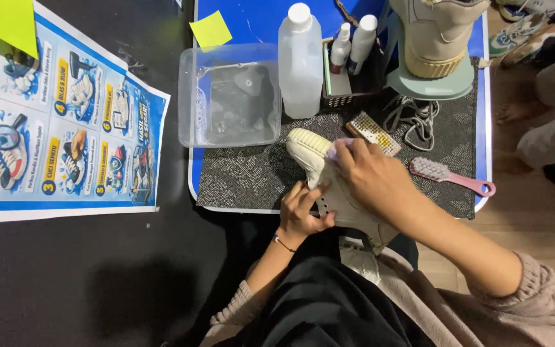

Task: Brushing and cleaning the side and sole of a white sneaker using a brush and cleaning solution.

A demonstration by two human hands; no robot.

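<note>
Hands meet on a cream-coloured canvas shoe lying on its side over the near edge of a dark patterned mat, sole end pointing to eleven o'clock. The left hand grips the shoe's lower side at seven o'clock, fingers curled onto the eyelet strip. The right hand presses on the shoe from three o'clock, fingers closed around something pale lilac; what it is I cannot tell.

At twelve o'clock from the shoe stands a translucent plastic bottle with a white cap; at eleven, a clear rectangular plastic tub holding water. A pink-handled brush with pale bristles lies at three o'clock, and a small wooden brush sits at one o'clock beside loose grey laces. A blue illustrated poster covers the black counter at nine o'clock.
</note>
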